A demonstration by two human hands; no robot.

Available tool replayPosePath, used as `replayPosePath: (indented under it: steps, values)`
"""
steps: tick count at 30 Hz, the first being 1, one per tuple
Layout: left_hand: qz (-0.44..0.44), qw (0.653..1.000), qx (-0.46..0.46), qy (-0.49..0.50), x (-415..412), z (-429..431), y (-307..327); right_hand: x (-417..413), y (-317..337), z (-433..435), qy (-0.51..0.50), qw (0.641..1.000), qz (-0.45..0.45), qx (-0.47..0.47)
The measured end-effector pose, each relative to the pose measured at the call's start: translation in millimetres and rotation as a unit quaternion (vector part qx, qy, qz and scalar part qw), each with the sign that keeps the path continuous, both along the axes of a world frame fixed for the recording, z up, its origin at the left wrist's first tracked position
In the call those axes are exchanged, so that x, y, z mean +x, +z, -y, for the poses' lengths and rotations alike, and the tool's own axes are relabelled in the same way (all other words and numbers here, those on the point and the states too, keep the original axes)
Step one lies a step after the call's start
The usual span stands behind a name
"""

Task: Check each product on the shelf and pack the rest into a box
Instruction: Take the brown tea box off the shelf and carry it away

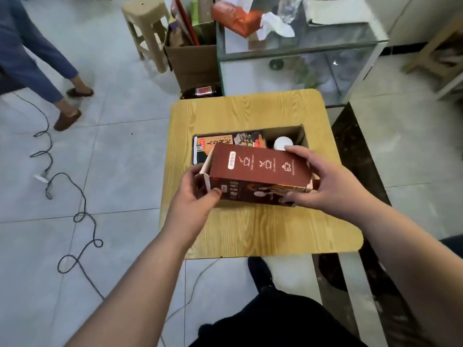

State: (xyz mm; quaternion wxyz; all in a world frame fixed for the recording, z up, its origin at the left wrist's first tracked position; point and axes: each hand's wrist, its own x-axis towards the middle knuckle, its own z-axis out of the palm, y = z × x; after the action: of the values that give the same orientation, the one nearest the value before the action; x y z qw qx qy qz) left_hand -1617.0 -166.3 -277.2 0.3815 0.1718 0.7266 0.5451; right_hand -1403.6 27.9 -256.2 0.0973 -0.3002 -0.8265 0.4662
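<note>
I hold a long dark-red product carton (260,171) with gold script lying sideways over the near edge of an open cardboard box (300,135) on a small wooden table (250,231). My left hand (198,194) grips the carton's left end, where a white end flap stands open. My right hand (323,181) grips its right end. Inside the box lie flat printed packs (220,142) at the left and a white round-capped container (283,142) at the right. The carton hides the near part of the box.
A glass display case (300,53) with red packaging and paper on top stands behind the table. Beside it are a brown cardboard carton (193,63) and a beige plastic stool (147,28). Another person's legs (67,106) are at the far left. A black cable (80,216) snakes across the tiled floor.
</note>
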Motion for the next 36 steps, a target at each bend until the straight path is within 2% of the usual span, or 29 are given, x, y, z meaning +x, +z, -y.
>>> replayPosePath:
  steps: [4, 8, 15, 19, 26, 32, 36]
  values:
    - [-0.074, 0.995, -0.053, -0.027, -6.4, -33.5, -4.5, -15.1, -5.8, -43.6, 0.031, 0.998, 0.026, 0.052]
    - [-0.098, 0.987, -0.114, -0.059, -13.4, -44.1, -17.7, -26.4, -20.9, -73.1, 0.071, 0.992, 0.075, 0.070]
    - [-0.160, 0.963, -0.189, -0.106, -16.1, -51.5, -25.8, -39.3, -45.5, -97.0, 0.120, 0.986, 0.105, 0.053]
    - [-0.187, 0.954, -0.199, -0.122, -18.6, -55.9, -30.1, -38.5, -47.3, -102.0, 0.124, 0.985, 0.097, 0.066]
    - [-0.234, 0.924, -0.231, -0.193, -19.5, -62.5, -40.1, -26.1, -60.2, -100.0, 0.161, 0.968, 0.159, 0.109]
    - [-0.203, 0.936, -0.198, -0.209, -17.0, -59.2, -40.1, -16.7, -65.2, -92.1, 0.165, 0.951, 0.192, 0.176]
    - [-0.213, 0.932, -0.186, -0.226, -13.8, -62.1, -40.3, -16.9, -59.9, -93.0, 0.176, 0.938, 0.222, 0.202]
